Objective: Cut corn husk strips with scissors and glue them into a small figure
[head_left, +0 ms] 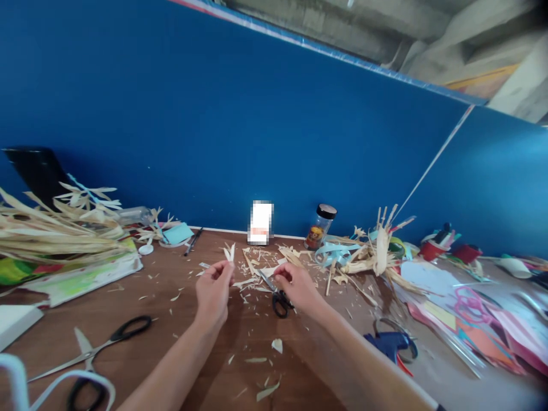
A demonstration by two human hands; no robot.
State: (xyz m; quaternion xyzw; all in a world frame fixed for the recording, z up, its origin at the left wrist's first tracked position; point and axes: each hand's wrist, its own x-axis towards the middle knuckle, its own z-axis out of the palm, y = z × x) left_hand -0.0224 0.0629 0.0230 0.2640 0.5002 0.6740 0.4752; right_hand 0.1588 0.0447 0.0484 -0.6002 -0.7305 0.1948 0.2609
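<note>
My left hand is closed in a pinch around a small bunch of pale dried husk strips, whose pointed tips fan upward above the fingers. My right hand has its thumb and fingers drawn together over the litter of husk scraps. Whatever lies between those fingertips is too small or hidden to make out. Small scissors with black handles lie right beside and partly behind the right hand, blades pointing up and left. Cut husk scraps are scattered on the brown table between and around both hands.
Large scissors lie open at front left, below a pile of dried husks. A phone and a jar stand by the blue partition. At right are a husk bundle, a blue glue gun and coloured papers.
</note>
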